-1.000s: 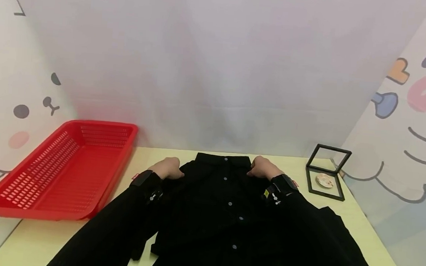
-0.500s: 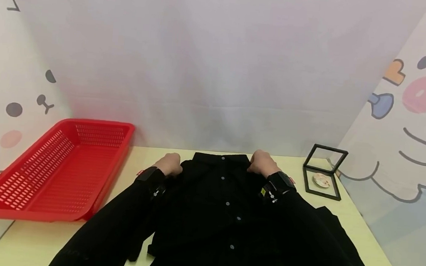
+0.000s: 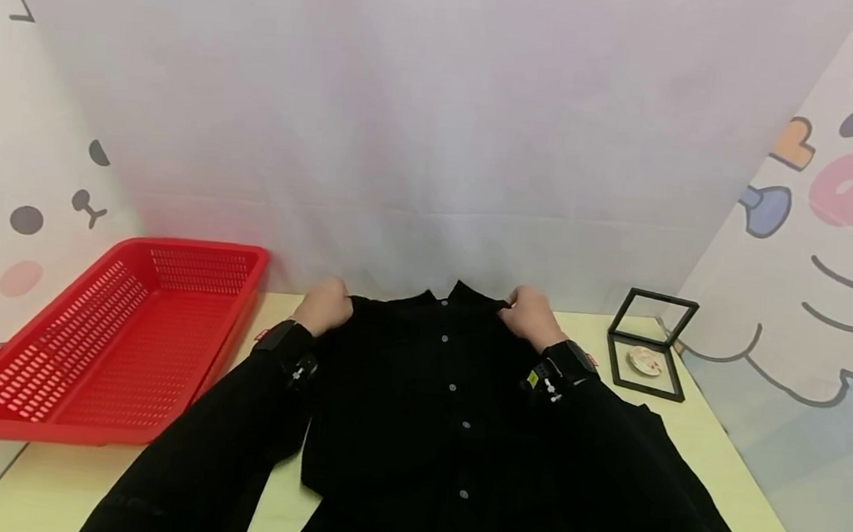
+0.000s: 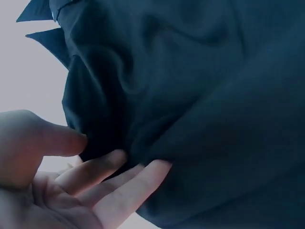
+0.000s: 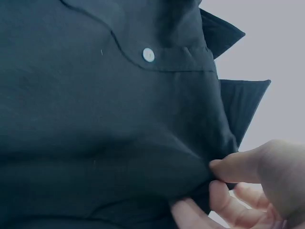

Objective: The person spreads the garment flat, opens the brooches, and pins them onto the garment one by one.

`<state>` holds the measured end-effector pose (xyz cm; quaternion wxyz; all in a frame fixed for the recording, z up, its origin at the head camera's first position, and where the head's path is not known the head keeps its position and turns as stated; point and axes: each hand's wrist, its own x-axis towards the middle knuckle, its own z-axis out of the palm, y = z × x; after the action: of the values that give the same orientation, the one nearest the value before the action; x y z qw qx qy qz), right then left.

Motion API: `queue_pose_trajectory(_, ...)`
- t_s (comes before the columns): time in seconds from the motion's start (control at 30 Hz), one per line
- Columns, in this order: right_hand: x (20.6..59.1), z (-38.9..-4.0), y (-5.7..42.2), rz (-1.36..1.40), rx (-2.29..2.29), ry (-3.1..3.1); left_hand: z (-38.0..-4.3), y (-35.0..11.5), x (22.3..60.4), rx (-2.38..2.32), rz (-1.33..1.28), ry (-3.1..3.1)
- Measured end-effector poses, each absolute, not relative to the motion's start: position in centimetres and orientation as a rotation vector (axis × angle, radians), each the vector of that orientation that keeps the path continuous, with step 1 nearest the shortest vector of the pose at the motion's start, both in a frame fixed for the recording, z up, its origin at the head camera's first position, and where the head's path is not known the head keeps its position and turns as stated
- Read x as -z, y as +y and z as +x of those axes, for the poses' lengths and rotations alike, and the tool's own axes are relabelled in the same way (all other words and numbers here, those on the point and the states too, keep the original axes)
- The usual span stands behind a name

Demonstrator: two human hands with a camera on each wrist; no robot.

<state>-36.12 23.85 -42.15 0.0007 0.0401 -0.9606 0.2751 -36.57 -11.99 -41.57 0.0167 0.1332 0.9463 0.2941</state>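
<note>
A black button-up shirt [image 3: 401,398] lies buttons up, its collar [image 3: 462,295] toward the back wall and standing up in points. My left hand [image 3: 324,306] pinches the shoulder on the left side; in the left wrist view its thumb [image 4: 66,141] and fingers close on the shirt's edge. With my right hand [image 3: 533,318] I pinch the other shoulder close to the collar, thumb [image 5: 238,164] on top of the cloth and fingers beneath. The shoulder line is raised between both hands. A pale button [image 5: 148,55] shows on the placket in the right wrist view.
A red plastic basket [image 3: 242,318] stands at the left on the pale yellow table [image 3: 767,527]. Toward the back right are a black square frame [image 3: 648,390], hinged upright, and a small round pale item [image 3: 645,361]. A white curtain [image 3: 437,133] closes off the back.
Both hands have lifted the shirt's shoulders. My left hand has moved up and outward to the left, stretching the shoulder line, and the collar now stands up in points.
</note>
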Motion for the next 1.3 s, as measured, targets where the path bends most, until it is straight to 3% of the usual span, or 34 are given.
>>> queue_pose_trajectory(0.33,40.9,-36.2,23.1,0.1,-0.995,-2.855,-37.0,-13.0,40.1,-1.021,0.301,3.142)
queue_pose_trajectory(0.43,43.0,-37.4,23.7,0.149,-0.973,-2.942,-36.8,-12.9,40.9,-0.932,0.332,3.098)
queue_pose_trajectory(0.57,51.1,-41.8,27.0,0.315,-0.874,-2.951,-35.9,-12.5,42.4,-0.787,0.259,2.978)
queue_pose_trajectory(0.67,52.4,-42.0,27.4,0.322,-0.851,-3.003,-34.8,-12.1,43.4,-0.707,0.193,2.933)
queue_pose_trajectory(0.8,46.3,-36.2,24.3,0.23,-0.894,-3.164,-32.7,-11.6,44.0,-0.645,0.245,2.925)
queue_pose_trajectory(0.9,44.0,-32.5,23.5,0.306,-0.885,-3.182,-30.7,-11.2,44.1,-0.617,0.335,2.907)
queue_pose_trajectory(1.3,43.8,-21.6,23.3,0.687,-0.827,-3.197,-19.7,-11.3,44.4,-0.661,0.69,2.709)
